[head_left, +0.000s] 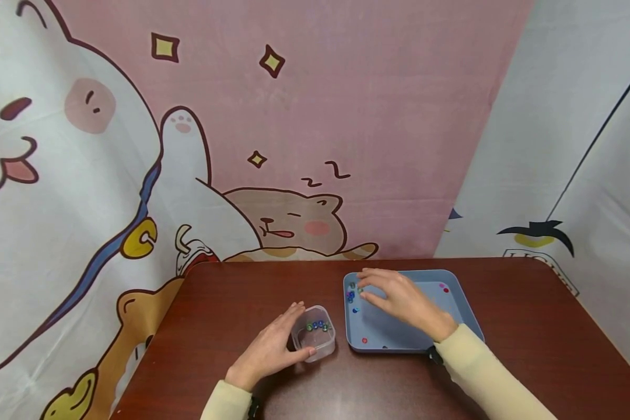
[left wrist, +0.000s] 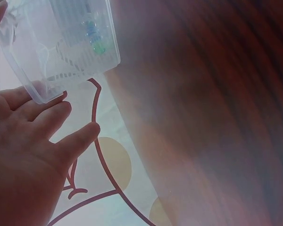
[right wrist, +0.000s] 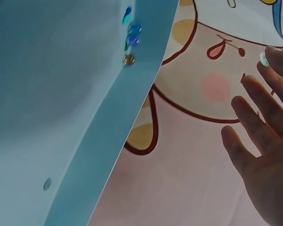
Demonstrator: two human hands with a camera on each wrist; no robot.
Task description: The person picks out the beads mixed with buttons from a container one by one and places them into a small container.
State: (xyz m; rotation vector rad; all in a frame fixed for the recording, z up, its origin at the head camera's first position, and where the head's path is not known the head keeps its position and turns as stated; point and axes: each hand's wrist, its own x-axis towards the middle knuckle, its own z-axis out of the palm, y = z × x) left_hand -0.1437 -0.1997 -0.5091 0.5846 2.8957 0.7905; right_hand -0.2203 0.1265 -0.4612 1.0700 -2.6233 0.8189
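My left hand (head_left: 270, 347) grips a small clear plastic box (head_left: 322, 350) on the table, thumb at its near side and fingers at its far side. Several green and blue glass marbles (head_left: 318, 325) lie inside the box. Over the left part of a blue tray (head_left: 415, 351), my right hand (head_left: 399, 296) pinches a pale glass marble (right wrist: 264, 59) between thumb and forefinger, the other fingers spread. Below that hand, more marbles (right wrist: 134, 39), blue and amber, sit along the tray's wall in the right wrist view.
Small flat pieces are scattered in the tray: a red ring-like one (head_left: 364, 340) near the front, and a red piece (head_left: 445, 290) at the back right. The brown table (head_left: 231, 291) ends at a cartoon-printed cloth (head_left: 373, 146).
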